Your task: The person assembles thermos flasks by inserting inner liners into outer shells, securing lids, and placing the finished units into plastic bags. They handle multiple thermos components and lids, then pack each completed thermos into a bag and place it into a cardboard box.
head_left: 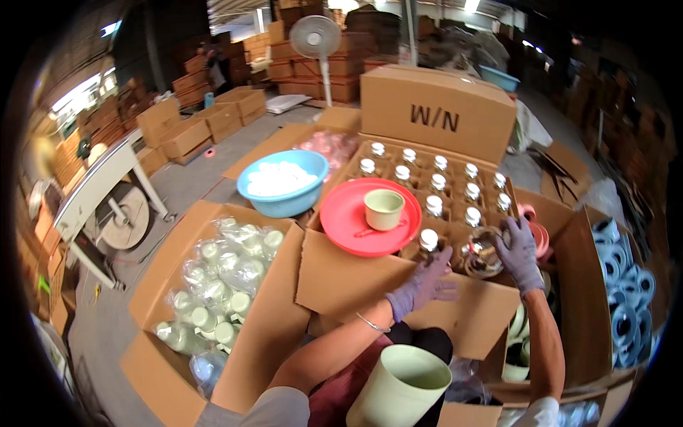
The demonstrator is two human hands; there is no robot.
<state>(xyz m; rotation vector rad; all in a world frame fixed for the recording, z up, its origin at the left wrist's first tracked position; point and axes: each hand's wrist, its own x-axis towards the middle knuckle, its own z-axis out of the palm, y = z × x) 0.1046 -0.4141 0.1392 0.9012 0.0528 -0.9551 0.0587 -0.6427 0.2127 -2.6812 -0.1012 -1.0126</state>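
My left hand [425,286], in a grey-purple glove, is at the front edge of a divided cardboard box [416,171]. Its fingers are stretched out, and nothing shows in them. At the box's front right corner, my right hand [519,250], gloved the same, has its fingers against the side of a shiny, silvery glass bottle [482,257]; part of its grip is hidden. Rows of similar bottles with pale tops [434,205] stand in the compartments. On the box's left side rests a red round tray [341,220] bearing a pale green cup [384,208].
A pale green bucket-like container [398,384] stands close in front of me. To the left are a box of bagged pale green containers [213,292] and a blue basin [284,205] of white pieces. Blue ring-shaped parts [625,324] fill a box at right; a fan [316,37] stands behind.
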